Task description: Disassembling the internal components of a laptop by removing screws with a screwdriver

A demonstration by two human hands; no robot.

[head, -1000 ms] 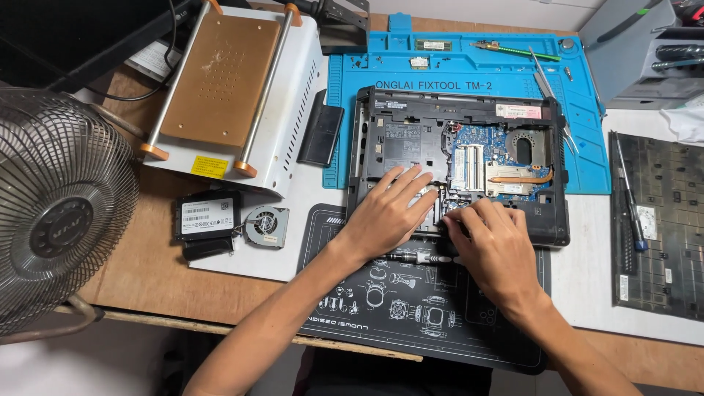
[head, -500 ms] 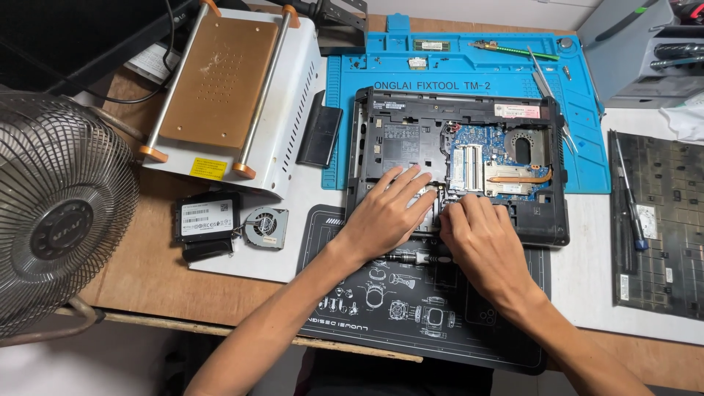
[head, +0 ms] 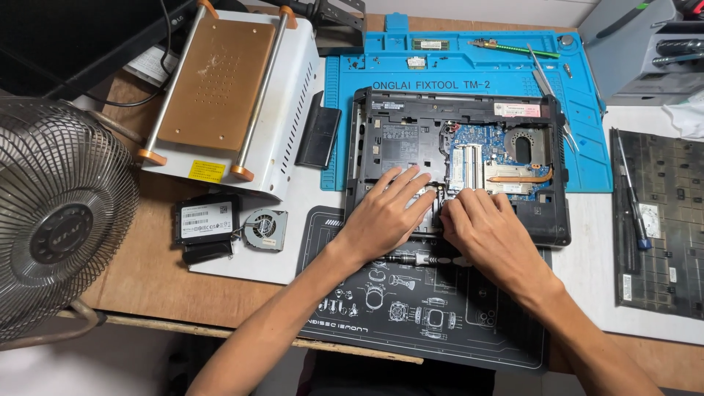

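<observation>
From the head camera, an opened black plastic laptop base [head: 458,158] with its blue circuit board and copper heat pipe bared lies across a blue silicone work mat [head: 469,59] and a black printed desk mat [head: 433,308] on the wooden table [head: 139,279]. The left hand [head: 385,213] lies flat on the base's near edge, fingers spread and gripping nothing. The right hand [head: 488,231] rests just beside it, fingers curled down onto the base; whether it pinches anything cannot be told. A small round cooling fan [head: 264,229] lies well to the left.
</observation>
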